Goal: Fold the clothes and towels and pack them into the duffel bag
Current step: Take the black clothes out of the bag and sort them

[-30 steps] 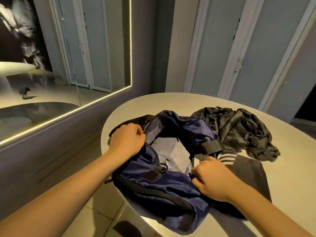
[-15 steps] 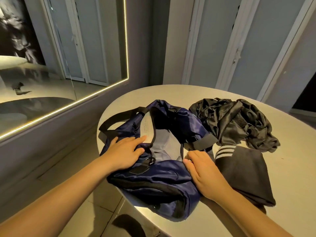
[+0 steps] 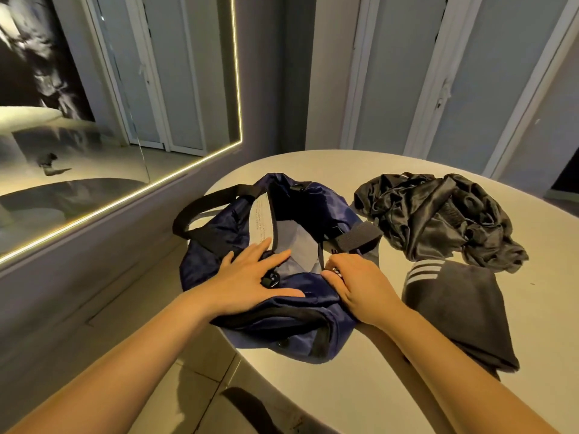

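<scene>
A navy duffel bag [image 3: 297, 333] with black straps lies on the left part of the white table [image 3: 360, 386], its mouth spread open on a pale grey lining. My left hand [image 3: 247, 278] rests flat on the bag's near left rim, fingers apart. At the near right rim, my right hand [image 3: 360, 283] has its fingers curled on the bag's edge. Right of the bag lies a folded black garment with white stripes [image 3: 460, 311]. Behind that sits a crumpled shiny black garment [image 3: 438, 217].
The bag overhangs the table's rounded left edge; tiled floor [image 3: 188, 393] lies below. A mirror with a lit frame [image 3: 119, 189] runs along the left wall. Closed pale cabinet doors [image 3: 407, 73] stand behind the table.
Both hands have gone from gripping and pulling the bag's opening to lying on its near rim. The bag has settled flatter and its mouth is wider.
</scene>
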`<state>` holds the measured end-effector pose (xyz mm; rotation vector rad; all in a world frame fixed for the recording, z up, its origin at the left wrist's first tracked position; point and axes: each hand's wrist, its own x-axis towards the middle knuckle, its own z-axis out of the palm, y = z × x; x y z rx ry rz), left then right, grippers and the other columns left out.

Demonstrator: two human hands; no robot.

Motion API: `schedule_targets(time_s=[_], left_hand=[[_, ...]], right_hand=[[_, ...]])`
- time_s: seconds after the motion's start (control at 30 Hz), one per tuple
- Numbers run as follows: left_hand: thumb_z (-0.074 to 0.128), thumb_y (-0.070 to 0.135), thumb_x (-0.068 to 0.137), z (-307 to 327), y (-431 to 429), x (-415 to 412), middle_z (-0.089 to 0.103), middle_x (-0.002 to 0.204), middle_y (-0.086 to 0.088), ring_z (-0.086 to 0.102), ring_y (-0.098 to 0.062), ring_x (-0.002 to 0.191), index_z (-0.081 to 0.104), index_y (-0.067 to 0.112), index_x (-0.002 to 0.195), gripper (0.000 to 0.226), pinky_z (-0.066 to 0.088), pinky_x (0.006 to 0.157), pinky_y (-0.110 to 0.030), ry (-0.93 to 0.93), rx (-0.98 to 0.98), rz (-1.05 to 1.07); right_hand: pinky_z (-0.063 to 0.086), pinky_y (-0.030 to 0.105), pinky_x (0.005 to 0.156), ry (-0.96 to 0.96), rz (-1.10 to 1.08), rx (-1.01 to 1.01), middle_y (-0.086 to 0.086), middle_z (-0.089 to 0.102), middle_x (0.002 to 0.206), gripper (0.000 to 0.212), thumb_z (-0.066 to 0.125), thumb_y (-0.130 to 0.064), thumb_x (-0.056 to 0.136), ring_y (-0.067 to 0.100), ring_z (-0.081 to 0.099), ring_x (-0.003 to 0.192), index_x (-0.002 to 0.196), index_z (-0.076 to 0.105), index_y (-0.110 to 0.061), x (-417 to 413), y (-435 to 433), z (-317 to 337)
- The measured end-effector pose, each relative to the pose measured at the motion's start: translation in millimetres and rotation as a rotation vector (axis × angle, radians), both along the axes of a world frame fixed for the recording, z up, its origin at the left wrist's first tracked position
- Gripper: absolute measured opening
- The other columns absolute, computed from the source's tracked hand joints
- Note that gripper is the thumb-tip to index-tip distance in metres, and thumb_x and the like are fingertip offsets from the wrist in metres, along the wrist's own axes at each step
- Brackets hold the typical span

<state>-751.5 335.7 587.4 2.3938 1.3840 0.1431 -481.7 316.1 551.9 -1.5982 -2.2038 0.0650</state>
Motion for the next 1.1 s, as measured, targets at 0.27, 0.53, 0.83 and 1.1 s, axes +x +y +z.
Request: schedule_targets(time_s=[0.27,0.53,0.83,1.1], left_hand=[[0.027,0.109,0.054,-23.0,4.1,11.5,-0.008,0.171,0.01,-0.008,-0.019,0.158,0.031,0.052,0.151,0.113,-0.008,0.122,-0.063,0.075,0.08,0.046],[0.023,0.112,0.051,-27.4,0.4,26.7,-0.002,0.171,0.006,-0.005,-0.023,0.158,0.036,0.048,0.15,0.118,-0.007,0.121,-0.067,0.073,0.139,0.101],[0.027,0.106,0.063,-33.0,-3.4,60.9,0.008,0.171,-0.002,0.003,-0.028,0.157,0.041,0.043,0.149,0.108,-0.002,0.119,-0.071,0.074,0.242,0.183],[0.024,0.107,0.063,-36.9,-1.3,61.7,0.013,0.17,-0.001,0.007,-0.026,0.156,0.045,0.044,0.143,0.104,-0.001,0.12,-0.07,0.044,0.273,0.194]], right_hand=[[0.043,0.037,0.09,-0.007,-0.042,-0.058,-0.005,0.056,0.108,0.026,0.042,-0.047,0.105,0.018,0.05,0.095,0.109,0.054,-0.025,6.1,-25.4,20.7],[0.052,0.038,0.081,0.33,-0.601,0.3,0.004,0.057,0.119,0.025,0.063,-0.027,0.096,0.023,0.059,0.101,0.118,0.062,-0.016,90.9,-90.2,60.2],[0.05,0.033,0.07,0.657,-0.777,-0.548,0.009,0.064,0.111,0.058,0.078,-0.051,0.083,0.025,0.062,0.089,0.119,0.061,-0.008,137.1,-99.7,55.0],[0.051,0.046,0.102,0.615,-0.722,-0.617,0.012,0.06,0.134,0.1,0.095,-0.05,0.055,0.034,0.061,0.114,0.135,0.055,-0.005,135.6,-76.2,53.7]])
